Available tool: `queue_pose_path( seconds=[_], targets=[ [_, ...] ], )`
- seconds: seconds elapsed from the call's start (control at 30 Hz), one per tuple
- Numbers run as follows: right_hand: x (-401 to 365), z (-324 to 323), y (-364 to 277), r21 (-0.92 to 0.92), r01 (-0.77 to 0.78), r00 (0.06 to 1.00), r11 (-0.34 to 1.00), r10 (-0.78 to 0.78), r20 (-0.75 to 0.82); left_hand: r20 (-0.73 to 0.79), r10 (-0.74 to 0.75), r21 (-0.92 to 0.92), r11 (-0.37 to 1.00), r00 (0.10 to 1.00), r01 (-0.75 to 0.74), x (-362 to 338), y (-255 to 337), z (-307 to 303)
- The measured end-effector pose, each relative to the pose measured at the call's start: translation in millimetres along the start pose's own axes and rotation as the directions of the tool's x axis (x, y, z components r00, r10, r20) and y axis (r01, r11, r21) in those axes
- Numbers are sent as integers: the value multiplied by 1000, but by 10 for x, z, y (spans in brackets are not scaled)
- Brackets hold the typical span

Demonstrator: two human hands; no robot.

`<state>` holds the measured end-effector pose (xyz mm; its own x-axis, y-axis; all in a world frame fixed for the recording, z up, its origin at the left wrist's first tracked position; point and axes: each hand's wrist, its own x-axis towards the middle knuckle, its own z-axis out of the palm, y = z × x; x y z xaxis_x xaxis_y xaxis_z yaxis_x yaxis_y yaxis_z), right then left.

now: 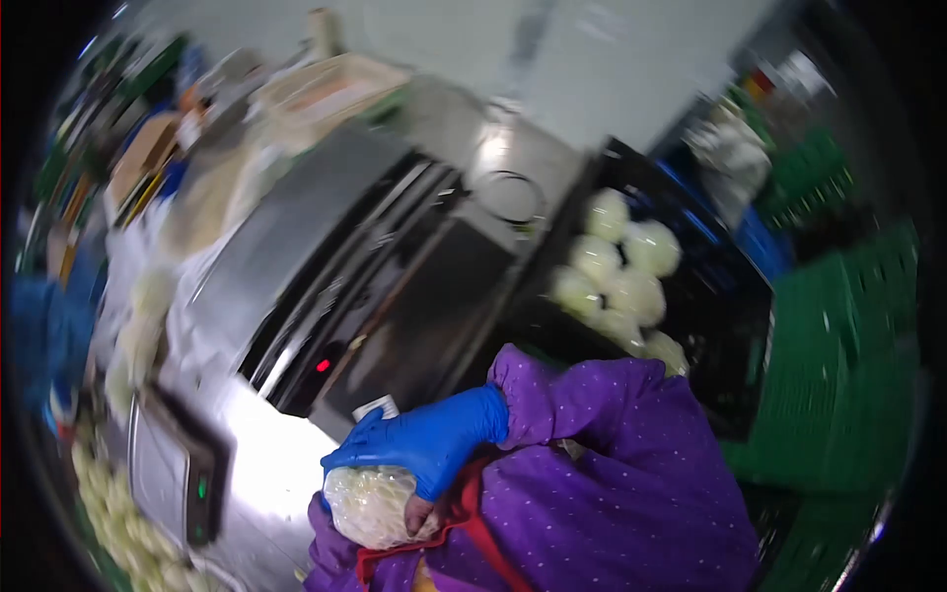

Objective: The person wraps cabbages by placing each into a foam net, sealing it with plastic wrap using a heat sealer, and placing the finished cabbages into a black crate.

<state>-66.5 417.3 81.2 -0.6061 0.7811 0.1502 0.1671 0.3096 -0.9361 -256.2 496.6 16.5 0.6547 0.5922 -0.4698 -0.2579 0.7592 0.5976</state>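
My right hand (424,439), in a blue glove, lies over the top of a pale cabbage-like head (370,508) with a wrinkled, shiny surface, fingers curved round it. The head is close in front of my red-edged apron (478,523). A sliver of blue glove from my left hand (324,498) shows at the head's left edge; the rest is hidden behind the head. A bare fingertip (419,513) shows at its lower right. Just beyond my hands stands a wrapping machine (414,316) with a dark plate and a red light.
Several shiny pale heads (621,266) lie in a black crate (725,345) on the right, beside green crates (829,365). A scale (163,474) with a green light stands left on the metal table (261,464). Pale produce (118,513) is heaped at lower left. A tray (330,89) stands behind.
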Motion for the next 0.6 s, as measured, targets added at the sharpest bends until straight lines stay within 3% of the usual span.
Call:
queue_pose_path(
  seconds=[0.03,0.13,0.17,0.23,0.27,0.3,0.33,0.43,0.5,0.53,0.6],
  targets=[
    [-231,-25,-80,-11,-78,994,997,77,-77,55,-35,34,999,998,34,30,39,193],
    [-819,-97,-260,1,-9,925,1000,9,-380,238,-176,138,980,955,146,163,33,875],
    [-1055,-180,-367,-72,39,866,997,-70,-495,303,-229,171,968,925,183,221,-30,1147],
    [-1614,-358,-488,267,197,778,943,15,-628,431,-343,218,937,835,272,318,-224,1755],
    [-2015,-484,-603,205,18,715,979,131,-687,484,-333,224,941,809,253,306,-381,2132],
    [-2464,-467,-605,517,-51,585,854,446,-678,516,-393,229,920,761,319,418,-500,2374],
    [-2868,-422,-572,486,104,418,868,405,-813,541,-448,234,893,711,385,519,-626,2596],
    [-4429,-331,-78,402,494,123,771,396,-910,693,-363,520,850,623,-82,644,-1040,3312],
    [-5087,-320,-85,265,485,-112,833,360,-926,687,-387,510,860,615,-28,911,-1391,3291],
    [-5425,-284,41,222,608,-132,762,372,-919,682,-409,512,859,607,4,972,-1528,3286],
    [-5868,-149,177,297,551,-296,780,516,-804,627,-444,570,821,640,11,910,-1652,3365]
  ],
)
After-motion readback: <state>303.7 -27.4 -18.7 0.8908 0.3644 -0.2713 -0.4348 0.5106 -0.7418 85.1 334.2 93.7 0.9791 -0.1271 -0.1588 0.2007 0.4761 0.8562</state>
